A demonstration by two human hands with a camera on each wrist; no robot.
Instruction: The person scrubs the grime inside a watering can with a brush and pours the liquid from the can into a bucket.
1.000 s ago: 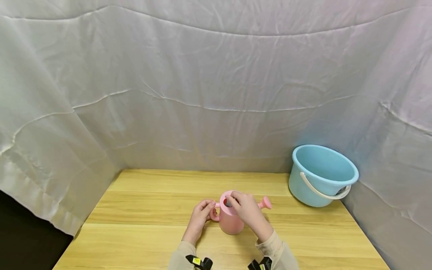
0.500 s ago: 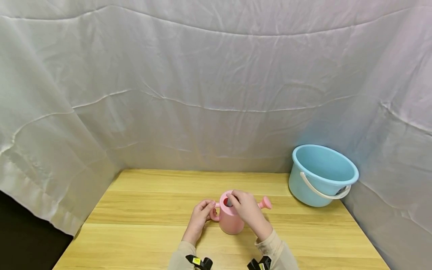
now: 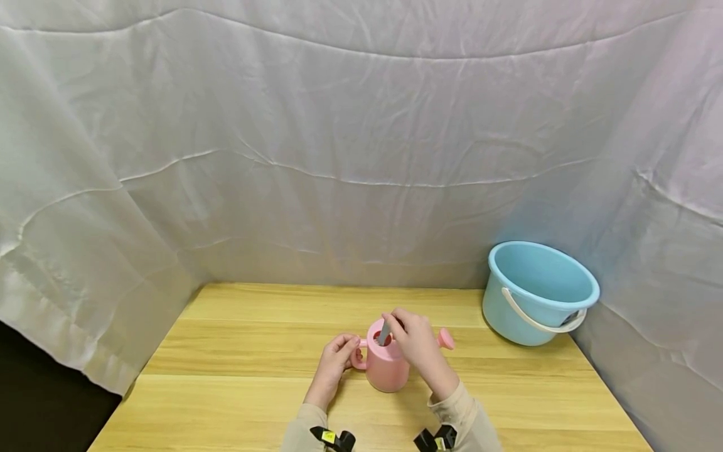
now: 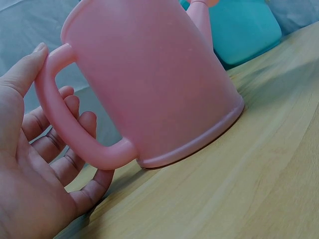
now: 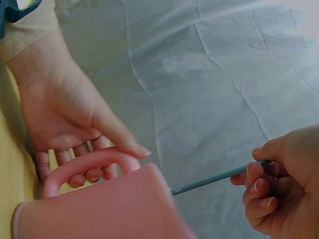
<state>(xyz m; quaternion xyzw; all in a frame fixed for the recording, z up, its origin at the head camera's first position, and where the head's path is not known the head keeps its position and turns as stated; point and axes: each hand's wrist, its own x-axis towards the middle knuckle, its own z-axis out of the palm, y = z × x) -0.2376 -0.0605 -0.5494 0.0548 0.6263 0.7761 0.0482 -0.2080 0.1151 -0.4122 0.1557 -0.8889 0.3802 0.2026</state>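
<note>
Right grip [image 3: 415, 339]: narrow, pinching the upper end of a slim grey tool [image 5: 214, 179] between thumb and forefinger, the other fingers curled in beside them.
Left grip [image 4: 42, 164]: holding the looped handle [image 4: 67, 128] of the pink watering can [image 3: 386, 375] lightly, thumb on its upper bend, remaining fingers behind and below it.
Step in hand: most likely handling the tool within the can's mouth [image 3: 376, 336] while the other hand steadies the handle; whether the tool is going in or coming out cannot be told.
Next move: seems to call for keeping the pinch firm and the tool in line with the opening, so that it clears the rim without tipping the can.
Tool: slanting out of the mouth toward the right hand, thin seen edge-on and broader from above; its lower end is too small to make out.
Can's place: upright on the wooden surface [image 3: 254, 351], between the two hands, toward the person's side.
Can's look: smooth, matt pink, round-bodied, with a raised band at the base; the spout [image 4: 201, 22] stands opposite the handle and ends in a flared rose [image 3: 445, 339]; red shows inside the mouth.
Blue bucket [image 3: 505, 323]: well apart, at the far right corner, white handle hanging down its front.
</note>
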